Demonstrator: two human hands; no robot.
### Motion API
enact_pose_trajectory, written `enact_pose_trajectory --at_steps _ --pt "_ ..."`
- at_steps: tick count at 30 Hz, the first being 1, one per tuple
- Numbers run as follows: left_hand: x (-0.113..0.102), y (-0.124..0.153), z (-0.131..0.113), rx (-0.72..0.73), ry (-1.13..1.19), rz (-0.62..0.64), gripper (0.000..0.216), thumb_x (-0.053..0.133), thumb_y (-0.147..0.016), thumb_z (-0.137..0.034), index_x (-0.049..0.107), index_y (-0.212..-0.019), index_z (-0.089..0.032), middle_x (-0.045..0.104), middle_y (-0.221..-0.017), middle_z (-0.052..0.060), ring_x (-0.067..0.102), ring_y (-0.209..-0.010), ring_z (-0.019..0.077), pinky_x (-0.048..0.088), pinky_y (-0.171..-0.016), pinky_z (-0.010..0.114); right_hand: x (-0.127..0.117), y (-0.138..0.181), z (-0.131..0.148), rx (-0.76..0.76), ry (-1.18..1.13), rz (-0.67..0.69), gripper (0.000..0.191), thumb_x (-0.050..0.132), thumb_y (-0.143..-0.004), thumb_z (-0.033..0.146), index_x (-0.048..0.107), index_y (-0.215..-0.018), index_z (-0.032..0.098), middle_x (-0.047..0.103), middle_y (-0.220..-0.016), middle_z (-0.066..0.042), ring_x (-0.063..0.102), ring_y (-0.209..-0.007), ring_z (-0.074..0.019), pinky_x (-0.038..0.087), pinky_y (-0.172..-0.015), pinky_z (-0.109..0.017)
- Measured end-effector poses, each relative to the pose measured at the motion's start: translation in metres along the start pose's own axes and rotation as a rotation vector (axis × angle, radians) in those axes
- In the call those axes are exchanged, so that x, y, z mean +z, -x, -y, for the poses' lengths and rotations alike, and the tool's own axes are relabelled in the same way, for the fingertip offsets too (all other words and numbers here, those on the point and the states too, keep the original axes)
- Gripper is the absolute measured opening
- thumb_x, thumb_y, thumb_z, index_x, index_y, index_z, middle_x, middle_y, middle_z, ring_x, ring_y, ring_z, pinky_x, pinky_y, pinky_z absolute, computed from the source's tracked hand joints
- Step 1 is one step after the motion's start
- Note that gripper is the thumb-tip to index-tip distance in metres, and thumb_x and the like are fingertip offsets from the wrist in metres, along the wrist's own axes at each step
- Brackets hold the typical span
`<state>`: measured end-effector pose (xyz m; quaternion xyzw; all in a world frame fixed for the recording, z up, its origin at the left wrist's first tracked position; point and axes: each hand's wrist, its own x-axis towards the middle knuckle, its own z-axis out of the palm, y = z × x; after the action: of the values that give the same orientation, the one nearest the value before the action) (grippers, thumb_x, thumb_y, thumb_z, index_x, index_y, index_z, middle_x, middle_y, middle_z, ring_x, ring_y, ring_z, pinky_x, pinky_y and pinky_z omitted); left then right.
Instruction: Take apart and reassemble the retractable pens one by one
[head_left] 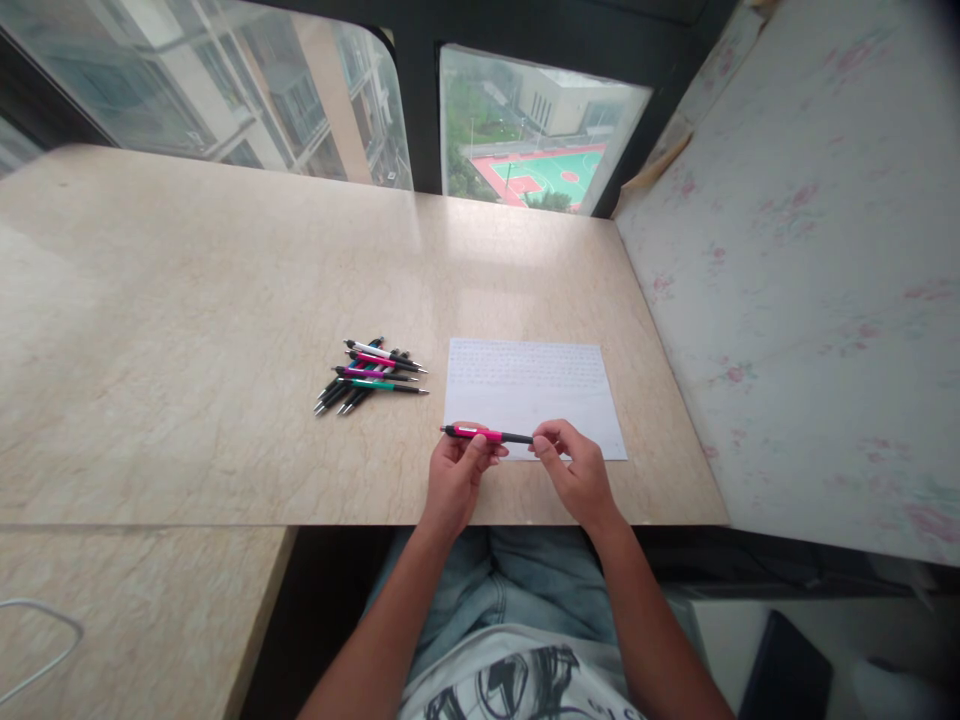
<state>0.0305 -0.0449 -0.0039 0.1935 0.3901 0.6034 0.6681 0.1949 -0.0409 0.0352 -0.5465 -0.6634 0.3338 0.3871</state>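
A pink and black pen point(487, 434) is held level over the near edge of the beige stone table point(187, 330). My left hand point(457, 475) pinches its pink barrel at the left end. My right hand point(574, 470) pinches the black tip end on the right. Just beyond the pen lies a white sheet of paper point(532, 390) with faint handwriting along its top. A pile of several pens point(371, 375) in pink, green, white and black lies to the left of the sheet, apart from both hands.
Large windows point(225, 90) run along the far side of the table. A pale flowered wall point(817, 270) closes off the right side. A lower stone surface point(135, 610) with a white cable point(37, 640) sits at the near left.
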Motion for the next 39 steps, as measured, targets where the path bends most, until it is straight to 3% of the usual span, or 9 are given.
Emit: enact_pose_trajectory --at_steps 9,14,18,22,30,36,39 --pt "-0.001 0.001 0.001 0.0 -0.019 0.023 0.022 0.074 -0.077 -0.031 0.063 -0.09 -0.017 0.072 -0.083 0.003 0.069 -0.07 0.0129 0.05 -0.063 0.021 0.001 -0.001 -0.001 -0.023 0.119 0.02 0.031 0.041 -0.098 0.032 0.053 -0.072 0.021 0.053 -0.063 0.001 0.051 -0.06 -0.0137 0.038 -0.059 -0.026" --pt "0.0 0.0 0.001 0.002 -0.028 0.001 0.023 0.075 -0.076 -0.031 0.064 -0.091 -0.017 0.072 -0.084 0.003 0.069 -0.071 0.0135 0.051 -0.063 0.022 0.002 -0.002 -0.004 0.004 0.092 0.056 0.032 0.042 -0.098 0.033 0.055 -0.072 0.02 0.057 -0.064 0.001 0.054 -0.061 -0.0141 0.04 -0.06 -0.026" --pt "0.003 0.001 0.001 0.041 -0.141 -0.025 0.025 0.075 -0.076 -0.034 0.065 -0.09 -0.016 0.073 -0.085 0.006 0.071 -0.073 0.0169 0.053 -0.068 0.027 0.001 -0.004 -0.004 -0.047 0.157 -0.018 0.024 0.044 -0.097 0.029 0.065 -0.09 0.021 0.069 -0.087 -0.006 0.062 -0.084 -0.0204 0.049 -0.075 -0.033" --pt "0.006 0.004 0.002 0.077 -0.283 -0.014 0.027 0.074 -0.077 -0.035 0.066 -0.092 -0.015 0.074 -0.083 0.008 0.071 -0.074 0.0198 0.054 -0.069 0.031 0.003 -0.005 0.006 -0.193 0.255 -0.138 0.021 0.049 -0.093 0.022 0.068 -0.101 0.023 0.069 -0.1 -0.008 0.059 -0.099 -0.0246 0.048 -0.089 -0.042" --pt "0.002 0.004 0.005 0.132 -0.3 -0.049 0.021 0.076 -0.074 -0.031 0.069 -0.088 -0.016 0.072 -0.082 0.005 0.068 -0.077 0.0171 0.055 -0.072 0.029 0.02 -0.005 0.015 -0.239 0.271 0.039 0.021 0.056 -0.088 0.018 0.066 -0.106 0.024 0.067 -0.101 -0.008 0.061 -0.096 -0.0237 0.051 -0.084 -0.038" --pt "0.003 0.007 0.001 0.119 -0.28 0.09 0.021 0.075 -0.075 -0.03 0.07 -0.09 -0.016 0.074 -0.086 0.007 0.069 -0.074 0.0178 0.054 -0.068 0.029 0.016 -0.008 0.01 -0.191 0.148 0.004 0.015 0.053 -0.091 0.023 0.066 -0.099 0.024 0.067 -0.095 -0.007 0.063 -0.088 -0.0204 0.053 -0.069 -0.031" --pt "0.003 0.007 -0.002 0.104 -0.257 0.126 0.021 0.07 -0.08 -0.034 0.069 -0.092 -0.016 0.074 -0.093 0.011 0.07 -0.079 0.0199 0.053 -0.069 0.029 0.01 -0.008 0.008 -0.074 -0.027 -0.096 0.018 0.052 -0.092 0.028 0.063 -0.105 0.022 0.068 -0.096 -0.008 0.062 -0.074 -0.0171 0.051 -0.061 -0.029"
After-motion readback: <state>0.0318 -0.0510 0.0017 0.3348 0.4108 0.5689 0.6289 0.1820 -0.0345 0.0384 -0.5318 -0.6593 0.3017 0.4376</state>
